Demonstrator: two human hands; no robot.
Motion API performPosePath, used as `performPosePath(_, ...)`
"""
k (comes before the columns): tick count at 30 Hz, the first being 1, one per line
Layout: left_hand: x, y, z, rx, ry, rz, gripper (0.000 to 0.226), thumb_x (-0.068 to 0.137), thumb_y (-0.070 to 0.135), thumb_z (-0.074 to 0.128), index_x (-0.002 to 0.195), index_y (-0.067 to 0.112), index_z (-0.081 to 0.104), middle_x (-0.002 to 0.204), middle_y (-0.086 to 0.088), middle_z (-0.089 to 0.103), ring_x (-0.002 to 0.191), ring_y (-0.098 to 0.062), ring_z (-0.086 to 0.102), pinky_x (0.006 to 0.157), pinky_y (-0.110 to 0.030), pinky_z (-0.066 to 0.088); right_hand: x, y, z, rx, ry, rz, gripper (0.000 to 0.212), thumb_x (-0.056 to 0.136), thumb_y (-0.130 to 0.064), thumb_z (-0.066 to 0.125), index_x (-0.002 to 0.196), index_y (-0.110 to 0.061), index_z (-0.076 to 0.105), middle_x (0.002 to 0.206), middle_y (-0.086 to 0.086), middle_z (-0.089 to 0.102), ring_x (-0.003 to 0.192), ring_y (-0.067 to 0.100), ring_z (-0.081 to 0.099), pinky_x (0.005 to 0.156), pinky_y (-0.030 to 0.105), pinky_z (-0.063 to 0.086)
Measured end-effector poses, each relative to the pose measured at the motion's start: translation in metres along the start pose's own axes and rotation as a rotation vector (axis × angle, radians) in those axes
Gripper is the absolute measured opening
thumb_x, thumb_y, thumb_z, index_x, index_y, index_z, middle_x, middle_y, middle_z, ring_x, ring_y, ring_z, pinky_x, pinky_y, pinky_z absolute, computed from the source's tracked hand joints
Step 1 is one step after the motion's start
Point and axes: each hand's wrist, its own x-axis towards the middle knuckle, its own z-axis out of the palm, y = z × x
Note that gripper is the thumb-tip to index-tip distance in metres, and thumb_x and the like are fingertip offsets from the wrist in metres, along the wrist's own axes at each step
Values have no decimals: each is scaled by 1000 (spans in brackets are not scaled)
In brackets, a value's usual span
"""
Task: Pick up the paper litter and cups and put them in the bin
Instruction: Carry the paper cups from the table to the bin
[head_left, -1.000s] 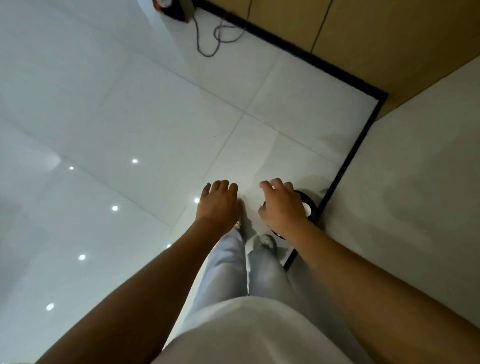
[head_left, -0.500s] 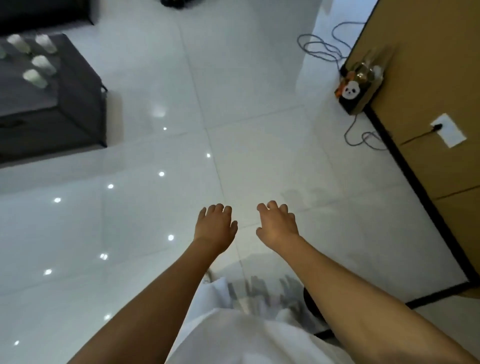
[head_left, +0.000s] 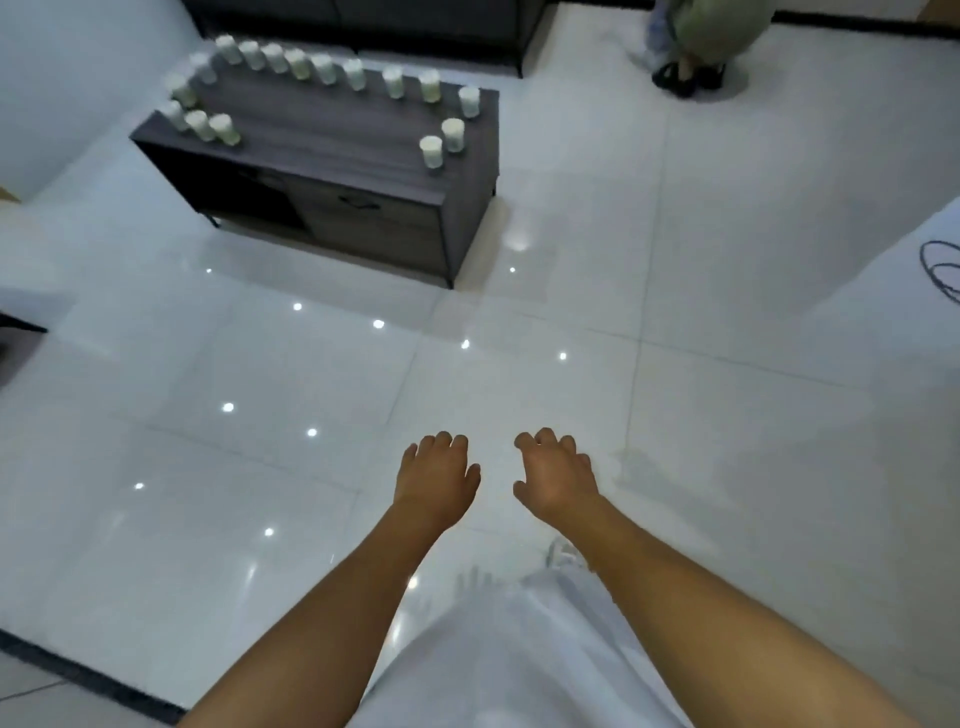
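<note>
cups (head_left: 430, 151) upright on dark cabinet (head_left: 363, 218) | left hand (head_left: 435, 480) loose, empty | right hand (head_left: 557, 480) loose, empty

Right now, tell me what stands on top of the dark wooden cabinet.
Many small white paper cups stand upright along the edges of the dark wooden cabinet. Its middle is bare. What the cups hold cannot be seen.

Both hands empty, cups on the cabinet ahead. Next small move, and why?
Probably step toward the cabinet: the left hand and right hand hang empty over bare floor, and the cups stand well beyond reach. No bin in view.
</note>
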Motion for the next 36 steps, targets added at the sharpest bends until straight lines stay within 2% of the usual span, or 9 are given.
performPosePath(6, 58, -80, -33, -81, 12, -160, 44, 99, 40, 35, 134, 15, 43, 130, -4, 51, 120, -23, 46, 104, -35, 34, 102, -68, -37, -80, -64, -121, 50, 89, -21, 55, 136, -19, 38, 131, 7, 42, 117, 29, 41, 92, 39, 39)
performPosePath(12, 149, -158, -92, -135, 20, -290, 44, 99, 39, 35, 135, 15, 43, 131, -4, 50, 121, -23, 45, 104, -34, 34, 230, -140, -99, -117, -59, -225, 50, 89, -22, 55, 136, -18, 39, 132, 7, 42, 118, 30, 41, 92, 39, 40)
performPosePath(17, 223, -222, -152, -174, 80, -364, 42, 98, 38, 37, 132, 14, 46, 125, -4, 54, 117, -23, 49, 100, -33, 38, 327, -204, -153, -148, -38, -292, 49, 89, -22, 54, 136, -18, 39, 133, 7, 41, 117, 29, 41, 90, 38, 40)
performPosePath(22, 278, -292, -194, -218, 84, -415, 43, 98, 38, 36, 133, 14, 46, 125, -5, 54, 115, -23, 51, 98, -33, 40, 404, -271, -185, -198, -85, -328, 52, 89, -22, 54, 138, -20, 37, 135, 6, 40, 120, 29, 39, 93, 39, 40)
performPosePath(36, 440, -580, -312, -240, 123, -478, 44, 98, 38, 38, 134, 13, 45, 126, -7, 53, 117, -25, 49, 98, -34, 39, 620, -531, -246, -196, -105, -371, 50, 91, -21, 56, 137, -17, 38, 135, 8, 42, 121, 29, 40, 93, 38, 41)
